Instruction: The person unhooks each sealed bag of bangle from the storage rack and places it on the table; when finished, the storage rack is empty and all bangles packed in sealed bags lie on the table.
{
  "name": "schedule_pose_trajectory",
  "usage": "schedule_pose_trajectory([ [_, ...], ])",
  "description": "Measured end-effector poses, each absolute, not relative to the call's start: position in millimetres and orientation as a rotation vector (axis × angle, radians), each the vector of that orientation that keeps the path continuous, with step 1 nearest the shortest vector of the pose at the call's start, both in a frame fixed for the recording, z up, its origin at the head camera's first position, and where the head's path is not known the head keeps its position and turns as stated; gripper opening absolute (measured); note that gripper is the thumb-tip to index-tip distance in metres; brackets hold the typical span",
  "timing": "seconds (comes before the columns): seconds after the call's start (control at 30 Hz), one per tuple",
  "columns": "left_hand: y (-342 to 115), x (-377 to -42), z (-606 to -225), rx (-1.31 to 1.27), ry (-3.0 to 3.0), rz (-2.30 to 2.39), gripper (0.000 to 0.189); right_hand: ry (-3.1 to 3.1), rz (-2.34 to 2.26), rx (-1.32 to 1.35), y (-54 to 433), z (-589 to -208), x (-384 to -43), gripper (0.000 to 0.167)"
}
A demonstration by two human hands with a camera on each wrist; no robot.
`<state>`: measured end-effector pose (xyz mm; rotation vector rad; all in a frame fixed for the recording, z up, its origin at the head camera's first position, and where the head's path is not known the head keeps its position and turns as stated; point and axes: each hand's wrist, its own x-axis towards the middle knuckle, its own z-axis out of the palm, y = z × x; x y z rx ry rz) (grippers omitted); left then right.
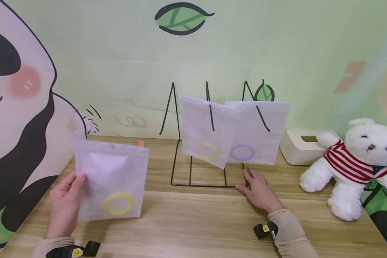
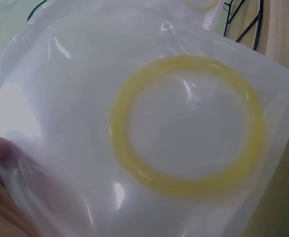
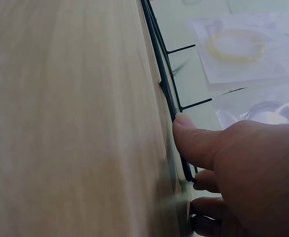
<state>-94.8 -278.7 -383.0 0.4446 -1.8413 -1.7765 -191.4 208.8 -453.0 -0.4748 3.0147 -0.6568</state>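
My left hand (image 1: 66, 200) pinches the left edge of a white translucent zip bag (image 1: 93, 193), thumb in front, holding it upright above the table. A yellow ring (image 2: 117, 118) shows through the bag near its bottom. My right hand (image 1: 259, 190) grips the front right corner of a black wire rack (image 1: 196, 185), its thumb on the front bar and its fingers at the side. Two similar bags hang from the rack's prongs: the middle one (image 1: 200, 125) shows a yellow ring, the right one (image 1: 261, 125) a pale purple ring. The left prong (image 1: 172, 86) carries no bag.
A white tissue box (image 1: 298, 156) stands to the right of the rack, and a white teddy bear (image 1: 348, 165) in a striped shirt sits beside it. Behind the held bag, a small orange thing (image 1: 142, 143) peeks out. The painted wall (image 1: 116, 64) closes off the table's back.
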Motion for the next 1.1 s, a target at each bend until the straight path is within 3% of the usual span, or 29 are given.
schedule_pose_trajectory([
  [0.83,-311.9,-83.0,-390.7,0.708,-2.078,-1.517,0.017,3.015,-0.663,-0.483,206.8,-453.7,-193.0,0.071],
  [1.1,-319.7,-82.2,-395.9,0.761,-2.237,-1.491,0.043,3.013,-0.67,-0.467,208.5,-453.1,-191.5,0.071],
])
